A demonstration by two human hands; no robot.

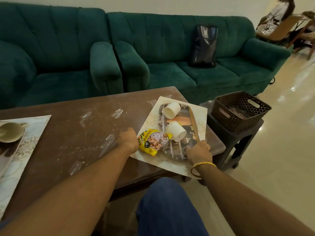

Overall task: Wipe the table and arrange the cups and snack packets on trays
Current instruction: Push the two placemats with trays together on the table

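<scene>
A shiny steel tray [194, 121] lies on a pale placemat [170, 163] at the right end of the dusty brown table [71, 133]. Two white paper cups lie on their sides in it, one at the far end [171, 109] and one in the middle [176, 131]. A yellow snack packet [152, 141] rests partly over the tray's left rim. My left hand [128, 138] holds the packet's left edge. My right hand [199, 151] grips the tray's near right corner. A ceramic cup [10, 132] lies on a second placemat [22, 145] at the far left.
White smears and crumbs streak the tabletop between the mats. A dark perforated basket [238, 109] sits on a low stool [238, 142] right of the table. Green sofas [153, 53] stand behind, with a black bag [203, 46] on one seat. My knee [170, 205] is below the table edge.
</scene>
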